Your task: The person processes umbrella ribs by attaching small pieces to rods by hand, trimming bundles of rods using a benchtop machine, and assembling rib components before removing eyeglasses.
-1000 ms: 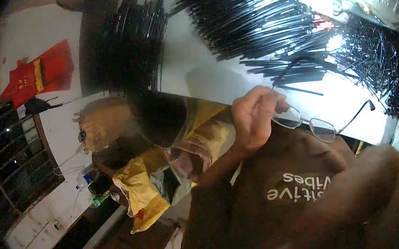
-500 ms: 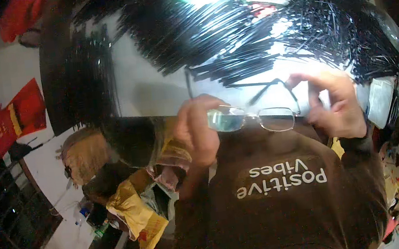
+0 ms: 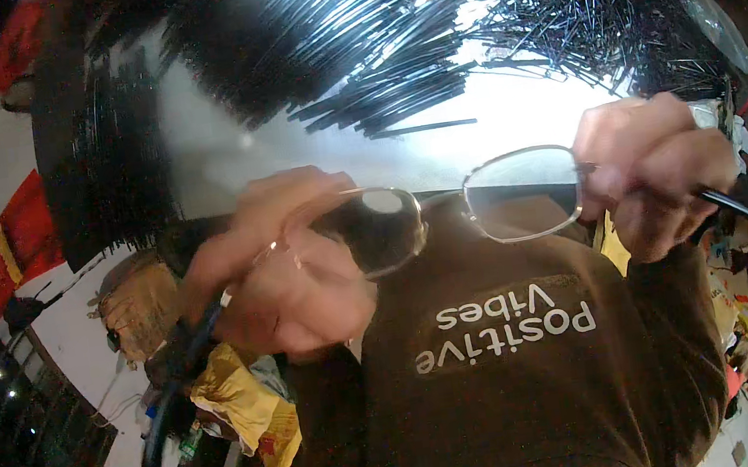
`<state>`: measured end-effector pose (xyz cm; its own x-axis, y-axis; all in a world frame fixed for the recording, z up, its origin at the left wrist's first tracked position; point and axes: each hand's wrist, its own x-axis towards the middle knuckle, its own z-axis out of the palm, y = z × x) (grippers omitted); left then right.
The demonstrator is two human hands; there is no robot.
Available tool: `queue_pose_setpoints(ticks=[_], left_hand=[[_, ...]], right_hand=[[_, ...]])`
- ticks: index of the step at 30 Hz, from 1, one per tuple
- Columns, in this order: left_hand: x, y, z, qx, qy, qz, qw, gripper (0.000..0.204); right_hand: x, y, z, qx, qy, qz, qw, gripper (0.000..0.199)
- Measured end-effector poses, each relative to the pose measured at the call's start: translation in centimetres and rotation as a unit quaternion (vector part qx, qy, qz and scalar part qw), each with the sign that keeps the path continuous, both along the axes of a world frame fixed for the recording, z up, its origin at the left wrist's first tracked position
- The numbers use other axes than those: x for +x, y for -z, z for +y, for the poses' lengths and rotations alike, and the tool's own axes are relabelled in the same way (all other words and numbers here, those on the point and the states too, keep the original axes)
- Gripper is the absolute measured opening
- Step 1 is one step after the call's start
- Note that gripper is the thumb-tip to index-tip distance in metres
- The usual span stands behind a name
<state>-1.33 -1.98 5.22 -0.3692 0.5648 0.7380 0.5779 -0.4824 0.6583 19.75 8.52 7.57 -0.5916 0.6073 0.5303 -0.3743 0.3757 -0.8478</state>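
Observation:
A pair of thin metal-rimmed eyeglasses (image 3: 523, 195) is held up in front of my chest, close to the camera. My left hand (image 3: 289, 267) is closed on its left end, partly covering that lens. On the other end, my right hand (image 3: 655, 166) grips the frame near the hinge. Both dark temples reach back past my hands toward the lower edge, and the left one curves widely. Beyond the glasses, many thin black strips (image 3: 393, 86) lie on a pale tabletop (image 3: 233, 153). Motion blurs both hands somewhat.
To the right is a tangled heap of black strips (image 3: 573, 32); dark strips (image 3: 109, 163) also hang over the table's left part. A brown sack (image 3: 140, 304), a yellow bag (image 3: 240, 395) and a red bag (image 3: 16, 245) are at the left. Clutter (image 3: 742, 300) fills the right side.
Both hands have brought the eyeglasses nearer to the camera and spread apart. The temples now point back toward me, where they pointed away over the table. The right hand has closed on the frame.

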Motion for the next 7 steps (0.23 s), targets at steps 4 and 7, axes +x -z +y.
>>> queue_pose_setpoints(ticks=[4, 7], left_hand=[[-0.5, -2.9, 0.8, 0.042, 0.061, 0.010, 0.997, 0.039], [-0.4, -3.8, 1.4, 0.071, 0.105, 0.015, 0.992, 0.043]], right_hand=[[0.1, -1.9, 0.8, 0.020, -0.066, 0.070, 0.995, 0.024], [0.6, -2.6, 1.7, 0.036, -0.111, 0.122, 0.986, 0.033]])
